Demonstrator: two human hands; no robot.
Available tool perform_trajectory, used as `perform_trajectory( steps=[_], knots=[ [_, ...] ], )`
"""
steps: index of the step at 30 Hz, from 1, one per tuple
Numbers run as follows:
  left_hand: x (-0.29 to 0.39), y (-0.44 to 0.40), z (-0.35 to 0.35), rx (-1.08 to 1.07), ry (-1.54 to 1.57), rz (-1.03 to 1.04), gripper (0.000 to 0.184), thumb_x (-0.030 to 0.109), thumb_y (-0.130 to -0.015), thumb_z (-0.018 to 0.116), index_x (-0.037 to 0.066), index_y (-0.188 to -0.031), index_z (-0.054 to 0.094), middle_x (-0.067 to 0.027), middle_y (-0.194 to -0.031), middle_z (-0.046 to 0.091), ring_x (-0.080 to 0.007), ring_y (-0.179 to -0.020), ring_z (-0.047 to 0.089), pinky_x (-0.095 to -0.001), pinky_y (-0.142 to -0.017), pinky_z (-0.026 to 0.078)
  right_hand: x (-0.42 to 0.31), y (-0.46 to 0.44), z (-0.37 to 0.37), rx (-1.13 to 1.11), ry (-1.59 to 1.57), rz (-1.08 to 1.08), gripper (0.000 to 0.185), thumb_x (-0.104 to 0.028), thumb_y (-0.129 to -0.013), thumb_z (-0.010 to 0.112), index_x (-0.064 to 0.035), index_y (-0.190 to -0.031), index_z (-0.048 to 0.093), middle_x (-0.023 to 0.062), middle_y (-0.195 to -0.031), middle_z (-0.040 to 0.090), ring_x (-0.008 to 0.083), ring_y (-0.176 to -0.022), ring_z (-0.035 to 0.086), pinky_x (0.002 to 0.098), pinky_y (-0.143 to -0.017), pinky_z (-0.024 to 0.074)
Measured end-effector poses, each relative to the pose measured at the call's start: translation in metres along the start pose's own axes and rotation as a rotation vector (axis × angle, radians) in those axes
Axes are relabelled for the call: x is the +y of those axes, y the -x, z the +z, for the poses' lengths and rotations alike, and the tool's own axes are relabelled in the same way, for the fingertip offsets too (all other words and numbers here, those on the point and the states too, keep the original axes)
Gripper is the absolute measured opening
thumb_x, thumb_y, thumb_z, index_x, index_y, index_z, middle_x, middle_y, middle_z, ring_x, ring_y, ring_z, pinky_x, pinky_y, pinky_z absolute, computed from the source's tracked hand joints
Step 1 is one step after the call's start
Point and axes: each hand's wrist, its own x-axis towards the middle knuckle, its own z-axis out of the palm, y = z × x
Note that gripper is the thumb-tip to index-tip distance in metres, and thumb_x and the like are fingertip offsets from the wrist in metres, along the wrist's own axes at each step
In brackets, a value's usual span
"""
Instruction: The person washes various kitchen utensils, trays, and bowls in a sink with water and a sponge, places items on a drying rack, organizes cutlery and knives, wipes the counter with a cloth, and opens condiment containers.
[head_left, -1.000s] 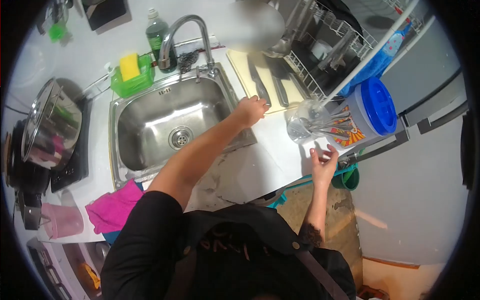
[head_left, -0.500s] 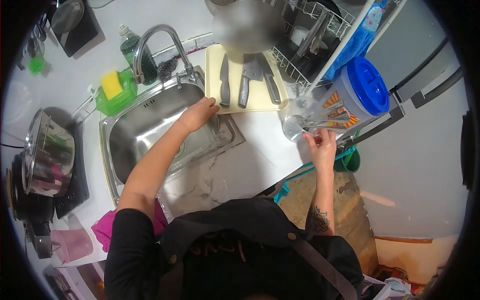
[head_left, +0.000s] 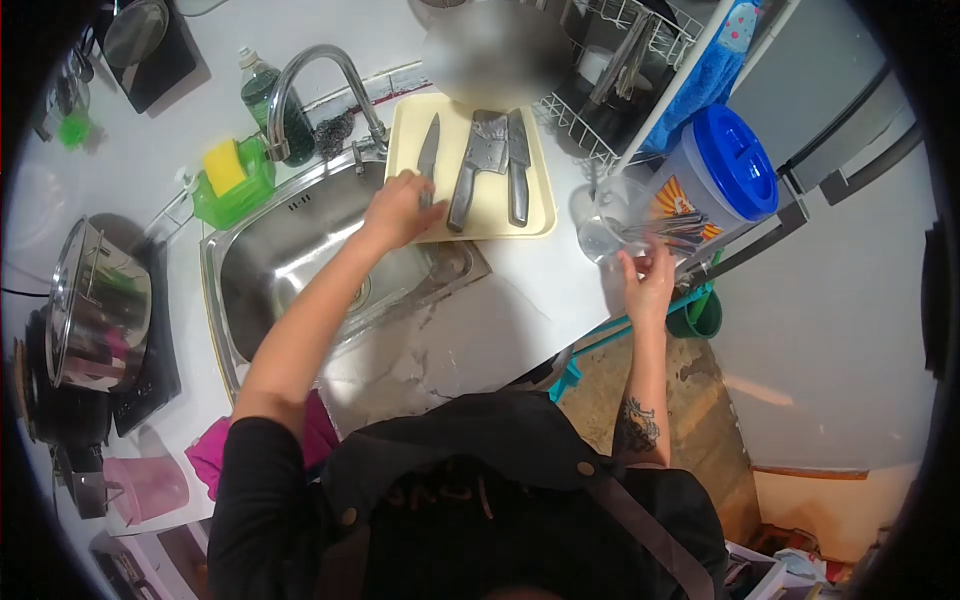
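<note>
Curling over the handle of the leftmost knife on the cream tray, the left hand obscures its closure. The right hand bends beside the metal utensils, closure and contact indeterminable.

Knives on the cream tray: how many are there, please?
3 on the tray: a narrow knife at the left, partly covered by the left hand; a cleaver in the middle; a third knife at the right. The hand could hide something small.

I see a cream tray, a yellow sponge, a bright blue lid and a plain magenta cloth on my feed.
</note>
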Motion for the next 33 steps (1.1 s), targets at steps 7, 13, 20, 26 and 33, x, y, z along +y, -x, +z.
perform_trajectory(
  steps=[7,13,20,26,33],
  knots=[
    [0.049,-0.06,0.03,-0.049,-0.034,-0.636,0.108,0.072,-0.055,0.055,0.007,-0.133,0.018,-0.0221,-0.135,0.014,-0.0451,-0.123,0.013,-0.0614,-0.094,0.013,-0.034,0.048,0.033,-0.213,-0.169,-0.056,0.03,-0.011,-0.074,0.061,-0.0005,-0.1,0.049,0.015,-0.091,0.048,0.0265,-0.077,0.052,0.0328,-0.068,0.0454],
    [0.051,-0.065,0.047,-0.12,-0.131,-0.676,0.117,0.071,-0.051,0.059,0.007,-0.135,0.008,-0.0175,-0.139,0.006,-0.0431,-0.125,0.013,-0.0606,-0.096,0.013,-0.052,0.012,0.119,-0.313,-0.014,0.068,0.044,-0.013,-0.079,0.053,0.0044,-0.116,0.041,0.0266,-0.109,0.04,0.0398,-0.102,0.042,0.0436,-0.085,0.0368],
    [0.035,-0.051,0.05,-0.117,-0.19,-0.57,0.109,0.069,-0.057,0.057,0.01,-0.136,0.01,-0.0149,-0.14,0.008,-0.035,-0.127,0.015,-0.0587,-0.097,0.013,-0.034,-0.002,0.146,-0.523,0.156,0.225,0.042,-0.001,-0.071,0.05,0.0131,-0.108,0.036,0.0243,-0.079,0.052,0.0369,-0.06,0.055,0.0397,-0.056,0.0467],
    [0.05,-0.028,0.036,-0.1,-0.022,-0.545,0.104,0.076,-0.059,0.044,0.014,-0.136,0.013,-0.0166,-0.14,0.006,-0.0382,-0.127,0.012,-0.0636,-0.094,0.007,-0.062,0.014,0.12,-0.538,-0.51,0.741,0.028,0.007,-0.066,0.05,0.0074,-0.092,0.04,0.0176,-0.069,0.053,0.0207,-0.041,0.052,0.0291,-0.031,0.0383],
    [0.081,-0.002,0.031,-0.274,-0.058,-0.496,0.11,0.073,-0.053,0.054,0.016,-0.137,0.009,-0.0184,-0.14,-0.001,-0.0538,-0.121,0.001,-0.07,-0.088,0.004,-0.095,0.051,0.075,-0.6,-0.694,0.836,0.026,0.009,-0.07,0.048,0.0035,-0.092,0.035,0.0157,-0.066,0.051,0.018,-0.041,0.051,0.0255,-0.03,0.0356]
  ],
)
